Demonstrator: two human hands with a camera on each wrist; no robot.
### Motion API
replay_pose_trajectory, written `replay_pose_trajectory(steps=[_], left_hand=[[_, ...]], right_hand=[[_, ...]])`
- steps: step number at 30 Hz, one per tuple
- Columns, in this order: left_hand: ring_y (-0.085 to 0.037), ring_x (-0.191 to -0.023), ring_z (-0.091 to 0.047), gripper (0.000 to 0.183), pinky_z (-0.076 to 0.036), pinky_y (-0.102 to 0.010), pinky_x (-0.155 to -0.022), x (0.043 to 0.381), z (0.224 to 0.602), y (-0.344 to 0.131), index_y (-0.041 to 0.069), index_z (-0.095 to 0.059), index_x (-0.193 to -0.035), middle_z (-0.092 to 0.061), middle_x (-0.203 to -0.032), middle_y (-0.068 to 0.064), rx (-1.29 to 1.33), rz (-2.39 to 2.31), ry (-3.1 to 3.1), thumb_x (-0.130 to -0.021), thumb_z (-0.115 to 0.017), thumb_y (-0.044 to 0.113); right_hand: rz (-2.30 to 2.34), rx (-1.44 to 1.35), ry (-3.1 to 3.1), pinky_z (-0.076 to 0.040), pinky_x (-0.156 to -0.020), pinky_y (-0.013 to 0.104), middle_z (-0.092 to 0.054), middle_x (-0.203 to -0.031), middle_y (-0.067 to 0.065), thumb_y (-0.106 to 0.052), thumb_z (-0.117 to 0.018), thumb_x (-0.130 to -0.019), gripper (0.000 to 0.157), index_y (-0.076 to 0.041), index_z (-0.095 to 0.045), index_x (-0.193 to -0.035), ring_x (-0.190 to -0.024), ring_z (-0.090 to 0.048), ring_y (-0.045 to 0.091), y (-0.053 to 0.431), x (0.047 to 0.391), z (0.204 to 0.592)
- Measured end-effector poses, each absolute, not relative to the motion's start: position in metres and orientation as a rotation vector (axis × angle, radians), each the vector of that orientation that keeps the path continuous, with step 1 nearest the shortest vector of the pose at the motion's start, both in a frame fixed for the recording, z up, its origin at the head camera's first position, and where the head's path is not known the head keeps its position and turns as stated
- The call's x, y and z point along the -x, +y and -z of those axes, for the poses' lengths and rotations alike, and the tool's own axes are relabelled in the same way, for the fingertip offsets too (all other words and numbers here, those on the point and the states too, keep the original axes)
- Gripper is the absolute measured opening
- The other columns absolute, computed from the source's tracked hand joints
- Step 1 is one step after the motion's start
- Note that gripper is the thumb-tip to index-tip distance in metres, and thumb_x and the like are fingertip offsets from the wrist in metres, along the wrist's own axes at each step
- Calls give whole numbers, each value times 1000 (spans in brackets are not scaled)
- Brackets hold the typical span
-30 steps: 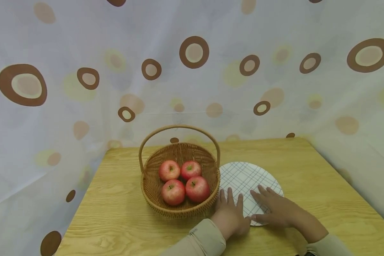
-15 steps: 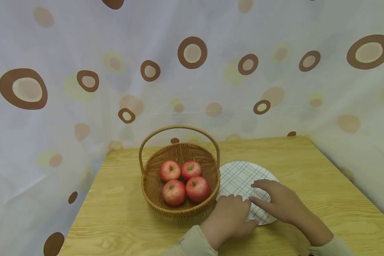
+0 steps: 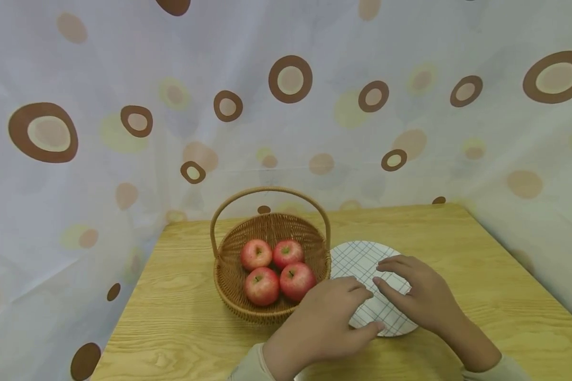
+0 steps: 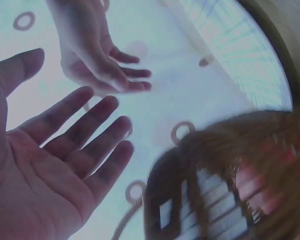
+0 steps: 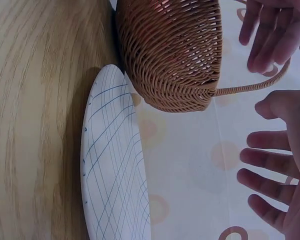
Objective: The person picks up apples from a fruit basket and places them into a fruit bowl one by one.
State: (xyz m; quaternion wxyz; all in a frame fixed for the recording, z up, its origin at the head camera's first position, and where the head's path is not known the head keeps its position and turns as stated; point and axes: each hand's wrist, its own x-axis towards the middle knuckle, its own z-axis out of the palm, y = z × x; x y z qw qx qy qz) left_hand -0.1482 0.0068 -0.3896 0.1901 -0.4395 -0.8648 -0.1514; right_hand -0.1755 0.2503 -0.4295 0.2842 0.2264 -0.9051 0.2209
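A round white plate (image 3: 357,259) with blue crossed lines lies flat on the wooden table, partly covered by both hands in the head view. My left hand (image 3: 321,323) hovers over the plate's near left side, by the front of a wicker basket (image 3: 224,288). Its fingers are loosely bent around nothing. On the other side, my right hand (image 3: 421,293) floats above the plate's right part, also holding nothing. In the right wrist view a gap shows between the plate (image 5: 115,160) and the right hand's spread fingers (image 5: 267,160).
Several red apples (image 3: 262,286) sit inside the basket, whose arched handle (image 3: 270,189) stands up. Bare wooden table (image 3: 171,307) extends to the left of the basket, and a patterned cloth (image 3: 248,47) hangs behind and beside the table.
Both hands rested spread on the plate a second ago and have since risen off it. My left hand has moved up and a little left. Basket and plate stay put.
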Motion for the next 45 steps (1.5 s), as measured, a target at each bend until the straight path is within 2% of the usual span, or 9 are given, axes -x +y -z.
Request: replay_pose_trajectory(steps=[7, 10, 13, 17, 24, 26, 33, 41, 45], left_hand=[[-21, -122, -71, 51, -58, -37, -105, 160, 389, -26, 13, -78, -118, -75, -122, -1, 1081, 413, -2399, -99, -67, 58], [-23, -128, -67, 51, -56, -41, -109, 164, 389, -41, 12, -78, -121, -74, -129, -3, 996, 474, -2454, -99, -68, 56], [-21, -127, -67, 51, -57, -43, -106, 166, 391, -57, 14, -77, -120, -73, -130, -1, 900, 554, -2469, -97, -70, 58], [-21, -125, -67, 62, -57, -47, -104, 167, 393, -77, 17, -76, -123, -71, -133, -1, 793, 604, -2443, -91, -71, 70], [-19, -109, -67, 75, -57, -49, -94, 168, 396, -106, 14, -76, -121, -69, -119, -1, 679, 555, -2437, -87, -67, 81], [-22, -113, -68, 77, -58, -51, -96, 168, 398, -114, 12, -76, -121, -70, -121, -3, 649, 560, -2446, -86, -68, 80], [-34, -125, -66, 91, -55, -59, -104, 163, 401, -140, 10, -70, -138, -68, -135, -10, 520, 589, -2516, -83, -69, 83], [-38, -135, -60, 90, -49, -64, -110, 161, 411, -156, 12, -69, -139, -65, -142, -11, 415, 572, -2553, -83, -70, 83], [-40, -138, -58, 95, -47, -65, -111, 160, 415, -159, 14, -67, -141, -62, -145, -14, 375, 560, -2578, -79, -71, 86]], right_hand=[[-629, -637, -2422, -60, -92, 54, -77, -123, 1, -17, -89, -84, 30, -15, -80, -112, -117, -72, 29, 243, 178, 427], [-639, -657, -2426, -60, -92, 55, -78, -123, 1, -17, -89, -84, 29, -14, -80, -112, -116, -73, 30, 240, 178, 427], [-640, -668, -2410, -60, -92, 54, -78, -121, -1, -16, -90, -83, 29, -14, -81, -109, -115, -74, 28, 238, 179, 427], [-637, -673, -2397, -60, -91, 53, -78, -120, -2, -15, -91, -82, 29, -15, -81, -109, -114, -74, 26, 236, 181, 426], [-668, -690, -2417, -60, -92, 53, -77, -122, -3, -17, -90, -84, 29, -18, -80, -111, -115, -73, 25, 232, 186, 429], [-676, -694, -2420, -60, -93, 53, -77, -122, -3, -17, -90, -84, 30, -19, -80, -112, -115, -73, 25, 231, 187, 430], [-674, -700, -2414, -58, -95, 49, -77, -123, -4, -18, -90, -83, 32, -20, -80, -113, -116, -72, 23, 222, 187, 431], [-702, -753, -2382, -56, -100, 33, -75, -125, -8, -18, -90, -83, 36, -21, -79, -117, -118, -71, 21, 213, 189, 425], [-703, -787, -2363, -56, -99, 33, -75, -126, -8, -19, -90, -83, 36, -22, -78, -117, -119, -70, 21, 208, 193, 421]])
